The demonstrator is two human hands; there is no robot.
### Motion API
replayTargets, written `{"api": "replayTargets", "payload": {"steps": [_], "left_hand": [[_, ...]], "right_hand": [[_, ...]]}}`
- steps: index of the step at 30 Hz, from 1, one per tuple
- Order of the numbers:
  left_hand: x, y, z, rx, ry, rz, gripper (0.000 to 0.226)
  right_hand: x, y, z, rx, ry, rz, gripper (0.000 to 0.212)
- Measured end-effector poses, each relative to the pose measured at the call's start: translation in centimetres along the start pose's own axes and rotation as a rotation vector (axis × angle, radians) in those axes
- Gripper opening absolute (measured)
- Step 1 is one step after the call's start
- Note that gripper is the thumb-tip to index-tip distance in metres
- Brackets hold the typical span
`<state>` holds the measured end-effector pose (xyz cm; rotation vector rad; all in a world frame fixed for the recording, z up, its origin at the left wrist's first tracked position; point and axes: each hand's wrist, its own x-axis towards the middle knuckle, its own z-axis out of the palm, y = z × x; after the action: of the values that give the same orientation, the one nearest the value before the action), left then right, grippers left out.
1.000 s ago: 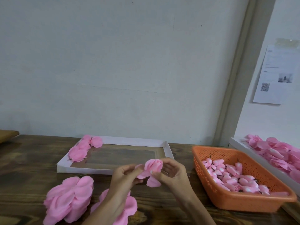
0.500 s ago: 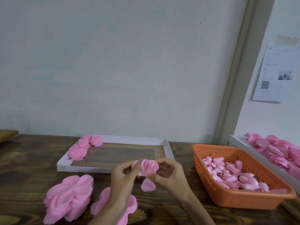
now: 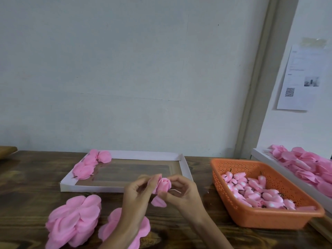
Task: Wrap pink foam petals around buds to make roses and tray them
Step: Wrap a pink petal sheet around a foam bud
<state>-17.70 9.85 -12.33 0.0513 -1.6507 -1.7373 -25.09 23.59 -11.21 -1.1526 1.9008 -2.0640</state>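
A half-wrapped pink foam rose [image 3: 163, 186] is held above the wooden table between both hands. My left hand [image 3: 138, 194] pinches its left petals with fingers curled. My right hand [image 3: 181, 192] grips it from the right and below, and a loose petal [image 3: 159, 202] hangs under it. A thin pale stem juts right from the rose. Behind the hands lies a white shallow tray [image 3: 185, 168] with a few finished roses [image 3: 89, 164] in its far left corner. An orange basket [image 3: 269, 218] of buds [image 3: 251, 191] stands to the right.
Two stacks of pink petal sheets lie at the front left, one larger [image 3: 73, 220] and one [image 3: 142, 225] partly under my left forearm. A second white tray [image 3: 258, 157] with pink roses runs along the right edge. A wall stands close behind the table.
The rose has been turned and pressed tighter between the hands; the petals now wrap closer round the bud. Both hands stay at the same spot before the tray.
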Motion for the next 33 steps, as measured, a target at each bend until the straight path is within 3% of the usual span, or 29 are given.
{"api": "replayTargets", "payload": {"steps": [6,11,16,22,27,33], "left_hand": [[0.0,0.4,0.5,-0.119,-0.086,-0.16,0.033],[0.9,0.4,-0.1,-0.229,-0.167,-0.223,0.028],[1.4,-0.6,-0.7,-0.494,-0.095,-0.347,0.037],[1.7,-1.6,-0.8,-0.442,-0.074,-0.306,0.025],[1.7,-1.5,-0.7,-0.389,-0.089,-0.291,0.065],[1.5,-1.1,-0.8,-0.379,-0.154,-0.306,0.037]], "right_hand": [[0.2,0.1,-0.4,-0.021,0.053,0.015,0.023],[0.2,-0.2,-0.6,0.024,0.047,0.021,0.02],[0.1,-0.1,-0.4,0.003,0.04,0.036,0.02],[0.0,-0.3,-0.1,-0.004,0.034,0.052,0.023],[0.1,-0.1,-0.3,0.054,0.065,0.038,0.035],[0.0,-0.7,-0.4,0.087,0.037,0.009,0.028]]}}
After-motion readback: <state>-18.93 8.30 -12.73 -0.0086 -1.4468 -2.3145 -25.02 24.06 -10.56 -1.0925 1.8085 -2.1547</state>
